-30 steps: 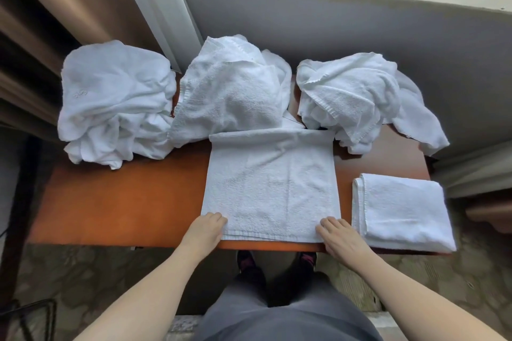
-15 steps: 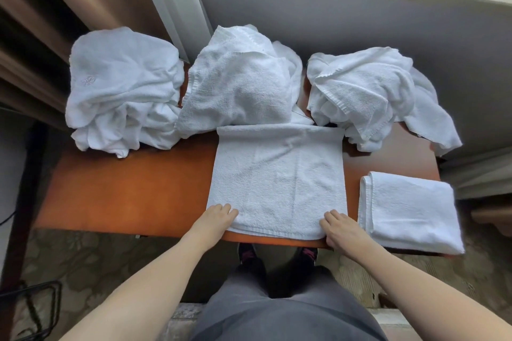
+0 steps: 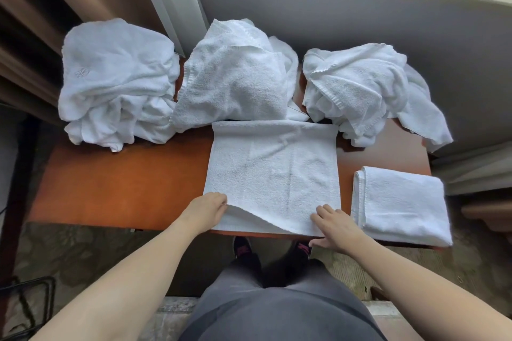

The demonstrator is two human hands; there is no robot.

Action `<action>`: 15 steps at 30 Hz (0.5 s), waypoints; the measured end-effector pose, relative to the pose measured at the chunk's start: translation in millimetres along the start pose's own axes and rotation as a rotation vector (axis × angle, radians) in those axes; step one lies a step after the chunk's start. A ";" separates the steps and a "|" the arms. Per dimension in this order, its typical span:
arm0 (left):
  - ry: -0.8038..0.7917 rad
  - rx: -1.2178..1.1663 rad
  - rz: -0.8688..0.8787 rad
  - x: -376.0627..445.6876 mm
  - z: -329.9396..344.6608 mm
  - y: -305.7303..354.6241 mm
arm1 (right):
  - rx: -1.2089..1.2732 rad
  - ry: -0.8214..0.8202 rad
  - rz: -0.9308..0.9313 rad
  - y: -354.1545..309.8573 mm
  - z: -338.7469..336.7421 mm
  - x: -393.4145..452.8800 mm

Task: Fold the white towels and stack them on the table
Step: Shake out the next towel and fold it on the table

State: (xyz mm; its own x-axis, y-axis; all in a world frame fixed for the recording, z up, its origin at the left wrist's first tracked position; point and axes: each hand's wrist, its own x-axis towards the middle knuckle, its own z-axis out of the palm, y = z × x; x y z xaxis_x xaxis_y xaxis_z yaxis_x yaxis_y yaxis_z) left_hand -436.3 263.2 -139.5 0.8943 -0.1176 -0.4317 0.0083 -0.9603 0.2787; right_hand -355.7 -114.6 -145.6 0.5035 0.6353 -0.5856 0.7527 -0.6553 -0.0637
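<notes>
Across the far edge of the orange table (image 3: 119,188): three crumpled heaps, all unfolded: left heap (image 3: 116,83), middle heap (image 3: 238,77), right heap (image 3: 360,91) (this one trailing off the far right corner). Probably most of the work left, then.

Spread flat at the centre, far edge tucked against the middle heap: the towel in progress (image 3: 271,169), near hem along the table's front edge, seemingly folded once and not finished.

At near right, just beside it but apart: one finished folded towel (image 3: 401,205), the start of the stack.

Left hand (image 3: 206,210) at the near left corner, fingers curled, pinching the top layer and raising it off the layer beneath. Right hand (image 3: 335,225) near the near right corner, fingers spread fairly straight, pressing the cloth flat, gripping nothing.
</notes>
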 end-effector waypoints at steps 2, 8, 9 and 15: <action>0.038 -0.062 -0.060 -1.2 -6.8 3.6 | -0.021 0.021 0.035 -3.3 -3.5 1.2; 0.116 -0.181 -0.134 1.8 -22.8 8.2 | 0.002 0.367 -0.018 0.8 -22.8 -2.7; 0.129 -0.181 -0.124 2.6 -25.3 7.8 | 0.026 0.418 -0.030 7.0 -26.5 -4.0; 0.323 -0.140 0.078 -0.2 -37.7 22.5 | 0.160 0.658 0.004 44.0 -43.5 -9.5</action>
State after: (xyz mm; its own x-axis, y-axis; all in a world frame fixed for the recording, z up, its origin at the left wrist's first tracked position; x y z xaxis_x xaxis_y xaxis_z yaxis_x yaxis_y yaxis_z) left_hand -419.4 251.1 -100.8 0.9897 -0.0815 -0.1175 -0.0241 -0.9049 0.4248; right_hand -308.9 -131.7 -107.7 0.6980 0.7157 0.0243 0.7033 -0.6788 -0.2112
